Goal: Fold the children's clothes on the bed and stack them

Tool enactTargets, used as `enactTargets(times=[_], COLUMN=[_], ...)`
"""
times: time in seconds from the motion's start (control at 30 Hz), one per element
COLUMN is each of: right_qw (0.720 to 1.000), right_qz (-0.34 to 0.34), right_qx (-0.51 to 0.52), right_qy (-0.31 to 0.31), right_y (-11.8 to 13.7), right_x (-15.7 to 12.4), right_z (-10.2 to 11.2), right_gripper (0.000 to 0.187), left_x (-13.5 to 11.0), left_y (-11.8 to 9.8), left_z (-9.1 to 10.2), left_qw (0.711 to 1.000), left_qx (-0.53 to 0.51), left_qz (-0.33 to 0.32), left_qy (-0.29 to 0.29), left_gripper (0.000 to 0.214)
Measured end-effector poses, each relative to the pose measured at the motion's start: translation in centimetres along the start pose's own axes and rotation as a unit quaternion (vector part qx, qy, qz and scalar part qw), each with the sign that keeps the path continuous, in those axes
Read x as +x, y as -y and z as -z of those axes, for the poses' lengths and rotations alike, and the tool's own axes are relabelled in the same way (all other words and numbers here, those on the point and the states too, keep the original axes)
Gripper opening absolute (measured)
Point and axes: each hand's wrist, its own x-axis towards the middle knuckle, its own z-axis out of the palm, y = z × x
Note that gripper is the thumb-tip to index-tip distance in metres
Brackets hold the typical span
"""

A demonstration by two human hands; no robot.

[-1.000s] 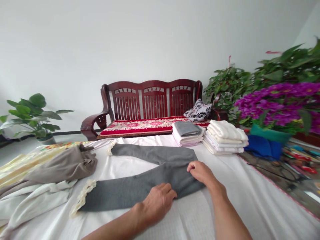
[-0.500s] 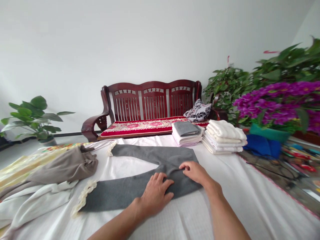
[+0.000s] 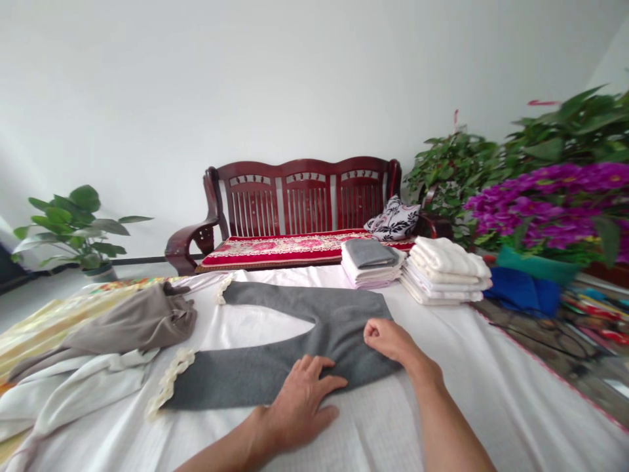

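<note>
A pair of grey leggings (image 3: 295,328) with cream lace cuffs lies spread on a white sheet (image 3: 491,387), legs pointing left. My left hand (image 3: 301,401) rests flat, fingers spread, on the lower edge of the near leg. My right hand (image 3: 388,339) sits on the waist part to the right, its fingers curled down onto the grey cloth; whether they pinch it I cannot make out.
A heap of unfolded brown, white and yellow garments (image 3: 98,341) lies at the left. Two stacks of folded clothes (image 3: 371,262) (image 3: 447,269) stand at the back right. Beyond are a red wooden bench (image 3: 304,216), potted plants (image 3: 73,226) and purple flowers (image 3: 555,203).
My left hand slid forward onto the near leg, then settled flat at its lower edge. My right hand shifted slightly left along the waist part. The leggings hardly moved.
</note>
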Motion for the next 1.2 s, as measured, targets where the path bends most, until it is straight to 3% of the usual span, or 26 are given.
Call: enactTargets(times=[0.1,0.23,0.33,0.47,0.57,0.63,0.73,0.8,0.97,1.07,1.2], right_qw=[1.000,0.994,0.981,0.959,0.938,0.934,0.932,0.930,0.915,0.925,0.948], right_qz=[0.001,0.084,0.133,0.132,0.086,0.093,0.160,0.174,0.112,0.098,0.125], right_qx=[-0.001,0.067,0.124,0.154,0.191,0.219,0.227,0.201,0.180,0.208,0.273], right_qy=[-0.010,-0.008,0.060,0.199,0.277,0.268,0.235,0.252,0.342,0.303,0.108], right_y=[0.3,1.4,2.3,2.6,2.6,2.9,3.9,4.4,4.2,4.1,5.7], right_x=[-0.1,0.0,-0.1,-0.5,-0.8,-0.8,-0.9,-1.0,-1.5,-1.3,-0.5], right_z=[0.0,-1.1,-2.0,-2.1,-2.0,-2.2,-2.6,-2.6,-1.9,-1.8,-3.1], right_gripper=[0.010,0.013,0.020,0.021,0.022,0.029,0.038,0.037,0.026,0.021,0.025], left_x=[-1.1,-3.4,-5.3,-6.8,-6.3,-5.3,-3.7,-3.1,-3.7,-4.0,-2.5], left_y=[0.8,2.7,3.7,4.1,4.1,3.9,3.1,2.3,1.5,1.9,2.5], left_z=[1.2,2.9,3.8,4.7,5.1,5.1,4.7,4.2,3.5,3.6,3.8], left_qw=[0.999,0.998,0.996,0.998,1.000,1.000,0.999,0.999,0.998,0.998,0.999], left_qx=[-0.033,0.028,0.063,0.044,0.016,0.005,0.028,0.046,0.042,0.014,-0.020], left_qz=[-0.004,0.034,0.048,0.039,0.025,0.004,-0.020,-0.016,-0.003,0.008,0.035], left_qy=[-0.014,-0.045,-0.035,-0.012,0.005,0.010,0.015,0.022,0.048,0.056,0.005], left_gripper=[0.047,0.037,0.037,0.030,0.020,0.020,0.030,0.040,0.028,0.018,0.028])
